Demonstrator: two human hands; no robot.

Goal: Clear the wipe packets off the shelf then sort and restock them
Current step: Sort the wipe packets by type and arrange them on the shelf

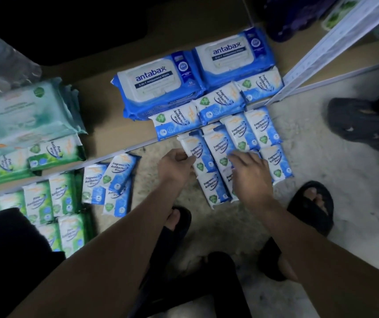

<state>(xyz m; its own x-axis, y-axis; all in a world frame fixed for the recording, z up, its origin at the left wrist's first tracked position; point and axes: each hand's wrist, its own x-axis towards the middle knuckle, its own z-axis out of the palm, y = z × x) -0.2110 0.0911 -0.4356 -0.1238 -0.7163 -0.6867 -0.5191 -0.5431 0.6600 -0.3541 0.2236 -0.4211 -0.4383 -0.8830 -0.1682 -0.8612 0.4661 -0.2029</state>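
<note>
Several small blue wipe packets [248, 134] lie in rows on the floor in front of the low shelf [106, 104]. My left hand [174, 166] grips the left edge of one blue packet [194, 149] at the near left of the group. My right hand [250, 173] lies over the middle packets with fingers spread and bent, touching them. On the shelf board sit two large blue Antabax packs [158, 86] and three small blue packets [220, 101] along its front edge. Another loose pile of blue packets [112, 180] lies on the floor to the left.
Green pine wipe packets [53, 200] lie on the floor at left, and more green packs [30, 115] sit on the shelf's left side. A white shelf upright [335, 51] runs at right. My sandalled feet [310, 205] stand close behind the packets; another person's dark shoe [353, 120] is at right.
</note>
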